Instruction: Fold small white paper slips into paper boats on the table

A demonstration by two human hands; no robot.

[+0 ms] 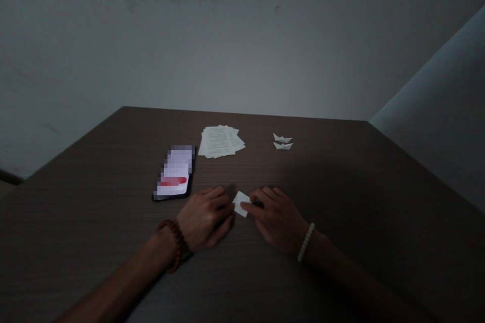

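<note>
A small folded piece of white paper with faint print lies on the dark wooden table between my hands. Its outline is roughly a diamond. My left hand, wearing a brown bead bracelet, has curled fingers, and its fingertips meet the paper's left corner. From the other side, my right hand holds the paper at its right corner, the index finger lying across it and the other fingers curled. A pale bead bracelet circles that wrist. The thumb of my right hand is mostly hidden.
A phone with a lit, blurred screen lies left of my hands. Beyond it sits a loose stack of printed paper sheets. Two small folded paper boats stand farther back on the right. The table meets a wall behind.
</note>
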